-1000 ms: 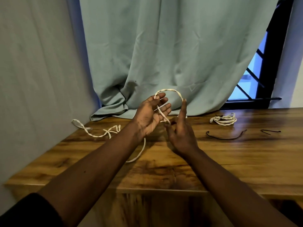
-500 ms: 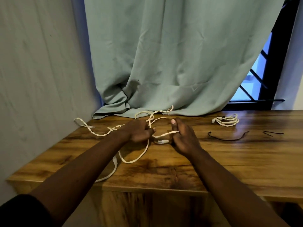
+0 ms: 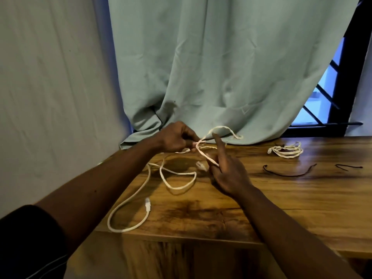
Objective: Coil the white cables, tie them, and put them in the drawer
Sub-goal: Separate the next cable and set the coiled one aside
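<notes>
Here, white cable [image 3: 220, 127] pinched in left grip [image 3: 175, 137], draped over released right grip [image 3: 227, 174]

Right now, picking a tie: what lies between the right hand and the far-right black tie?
Head view: a longer curved black tie, touching neither right hand nor far-right black tie.

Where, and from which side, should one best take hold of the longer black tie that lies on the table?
Probably pinch the black tie at its left end, with the fingers coming from above. It lies flat on the table in a shallow arc, and that end is nearest the right hand.
</notes>
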